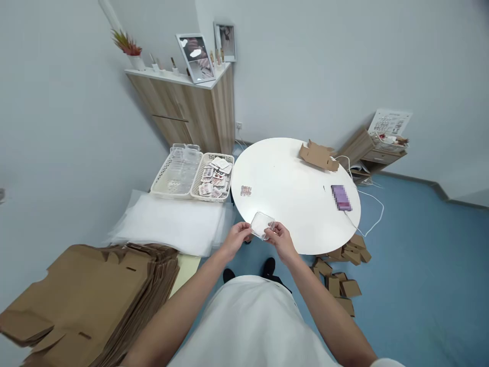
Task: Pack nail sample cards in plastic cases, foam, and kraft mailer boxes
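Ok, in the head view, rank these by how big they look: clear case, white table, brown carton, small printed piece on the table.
1. White table
2. Brown carton
3. Clear case
4. Small printed piece

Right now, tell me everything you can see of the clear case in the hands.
The case looks like thin, transparent, colourless plastic: shallow and squarish, with rounded corners and bright glints along its rim. Its middle looks white; whether that is something inside or the table showing through, I can't tell. It sits askew at the table's near edge, the left hand at its left side and the right hand at its right. Whether it touches the table is unclear.
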A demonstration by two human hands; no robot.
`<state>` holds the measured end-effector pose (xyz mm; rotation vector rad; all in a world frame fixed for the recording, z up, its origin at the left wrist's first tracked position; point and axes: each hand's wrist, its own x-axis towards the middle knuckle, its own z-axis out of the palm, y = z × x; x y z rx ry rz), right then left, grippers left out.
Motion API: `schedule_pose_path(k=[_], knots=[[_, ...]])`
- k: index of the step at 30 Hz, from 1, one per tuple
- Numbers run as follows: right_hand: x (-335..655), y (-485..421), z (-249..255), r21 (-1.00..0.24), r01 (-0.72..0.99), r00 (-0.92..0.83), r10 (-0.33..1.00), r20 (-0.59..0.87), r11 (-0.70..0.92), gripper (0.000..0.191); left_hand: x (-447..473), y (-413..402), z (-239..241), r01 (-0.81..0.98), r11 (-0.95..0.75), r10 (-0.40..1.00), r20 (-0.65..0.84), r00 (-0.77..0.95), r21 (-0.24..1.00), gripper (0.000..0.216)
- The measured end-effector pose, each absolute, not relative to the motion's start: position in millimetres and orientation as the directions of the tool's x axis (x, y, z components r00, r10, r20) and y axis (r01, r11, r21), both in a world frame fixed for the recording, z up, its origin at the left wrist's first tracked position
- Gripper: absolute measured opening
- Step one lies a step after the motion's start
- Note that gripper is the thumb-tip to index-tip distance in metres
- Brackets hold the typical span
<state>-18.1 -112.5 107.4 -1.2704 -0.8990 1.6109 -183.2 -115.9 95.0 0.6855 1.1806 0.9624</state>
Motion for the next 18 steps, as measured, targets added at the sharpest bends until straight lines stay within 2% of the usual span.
schedule_pose_path(k=[6, 8, 13, 15, 18], knots=[[54, -97, 114, -0.941, -0.084, -0.213, 0.929, -0.304, -0.327, 0.028, -136, -86, 108, -0.054, 0.318, 0.945, -0.312, 0.102, 0.947, 0.039], [75, -90, 116, -0.949, -0.035, -0.274, 0.916, -0.294, -0.315, 0.027, -120, -74, 113, 0.028, 0.251, 0.952, -0.252, 0.175, 0.968, 0.042], [122, -69, 120, -0.960, 0.070, -0.371, 0.886, -0.278, -0.272, 0.029, -80, -52, 113, 0.148, 0.199, 0.904, -0.240, 0.354, 0.969, 0.032], [137, -62, 119, -0.962, 0.050, -0.326, 0.907, -0.269, -0.267, 0.033, -65, -49, 109, 0.128, 0.238, 0.890, -0.269, 0.368, 0.963, 0.027], [152, -56, 113, -0.953, -0.043, -0.155, 0.945, -0.289, -0.299, 0.037, -41, -51, 102, 0.040, 0.358, 0.872, -0.349, 0.342, 0.933, 0.028]])
